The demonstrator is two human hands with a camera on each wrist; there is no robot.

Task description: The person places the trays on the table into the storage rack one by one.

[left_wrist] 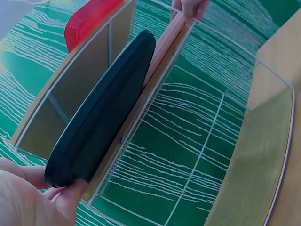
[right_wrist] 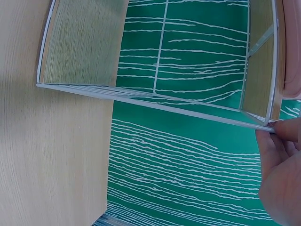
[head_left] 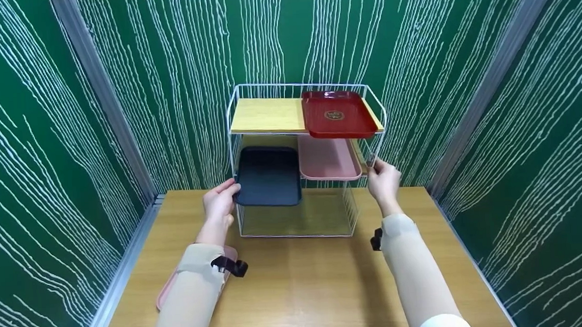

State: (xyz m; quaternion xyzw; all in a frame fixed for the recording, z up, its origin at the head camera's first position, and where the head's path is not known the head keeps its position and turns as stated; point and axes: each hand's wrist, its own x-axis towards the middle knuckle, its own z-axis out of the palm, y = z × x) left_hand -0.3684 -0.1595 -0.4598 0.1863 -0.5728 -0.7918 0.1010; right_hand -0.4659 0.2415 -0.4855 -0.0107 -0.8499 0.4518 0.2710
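A dark tray (head_left: pixel 269 176) rests at the left of the middle shelf of a white wire rack (head_left: pixel 296 236), its front part jutting out past the shelf. My left hand (head_left: pixel 218 202) pinches this tray by its left edge; the left wrist view shows the thumb under it. At the rack's right side, my right hand (head_left: pixel 384 181) grips the wire frame at middle-shelf height, thumb and fingers around the corner in the right wrist view. Beside the dark tray, a pink tray (head_left: pixel 327 157) lies on the same shelf. A dark red tray (head_left: pixel 340 114) sits above, on the top board's right half.
Another pink tray (head_left: pixel 231 253) lies on the wooden table (head_left: pixel 301 291), partly hidden under my left forearm. Green walls with white lines surround the table on three sides, with metal posts (head_left: pixel 106 93) at the corners. The rack's bottom shelf (head_left: pixel 293 215) sits at table level.
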